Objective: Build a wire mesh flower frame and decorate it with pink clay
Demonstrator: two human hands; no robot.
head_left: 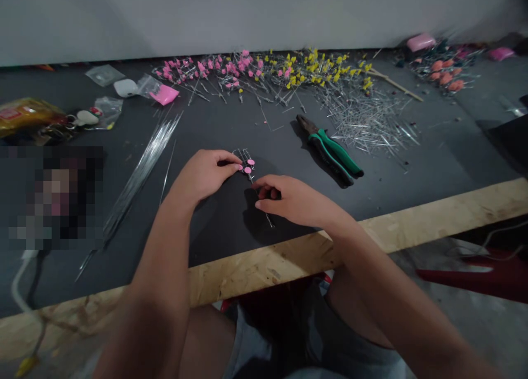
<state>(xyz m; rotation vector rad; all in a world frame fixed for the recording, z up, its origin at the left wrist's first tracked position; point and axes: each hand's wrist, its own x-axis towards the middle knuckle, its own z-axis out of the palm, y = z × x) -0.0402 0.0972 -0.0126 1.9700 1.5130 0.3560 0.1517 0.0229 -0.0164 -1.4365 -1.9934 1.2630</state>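
My left hand (205, 174) is closed in a pinch on the top of a small wire stem with pink bead petals (248, 165), just above the dark table mat. My right hand (289, 200) is closed around the lower part of the same wire, whose end pokes out below the fingers (269, 223). Both hands rest on the mat (231, 225) near the table's front wooden edge (256, 266).
Green-handled pliers (332, 154) lie right of my hands. A heap of short cut wires (367, 117) lies behind them. Finished pink (214, 71) and yellow (317, 65) beaded stems line the back. A bundle of long wires (140, 170) lies left, beside plastic bags (103, 75).
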